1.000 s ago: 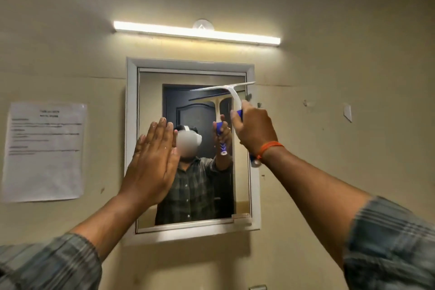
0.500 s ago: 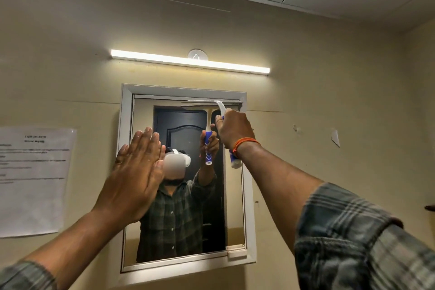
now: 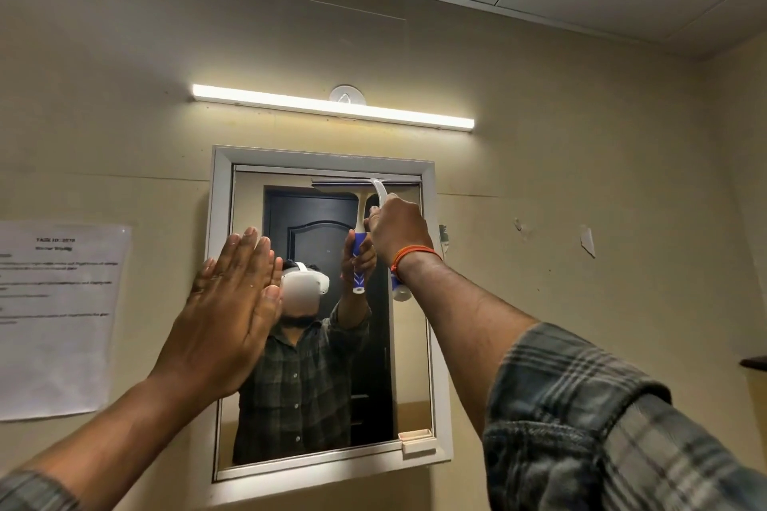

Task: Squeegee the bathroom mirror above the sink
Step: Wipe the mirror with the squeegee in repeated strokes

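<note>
Gripping the squeegee [image 3: 379,195] at the mirror's [image 3: 249,407] 12 o'clock edge, the right hand [image 3: 398,230] risks streaks if pressure is uneven; the left hand [image 3: 230,315] is spread flat at 9 o'clock.

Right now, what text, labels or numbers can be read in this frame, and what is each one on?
"TASK ID:" with a blurred number after it: heading of the paper sheet taped to the wall left of the mirror.
Second heading line and body text on the sheet: too blurred to read.
Small sticker right of the mirror frame: unreadable.
Squeegee: no visible lettering.

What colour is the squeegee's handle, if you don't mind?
Blue and white, on the squeegee in the head view.
</note>
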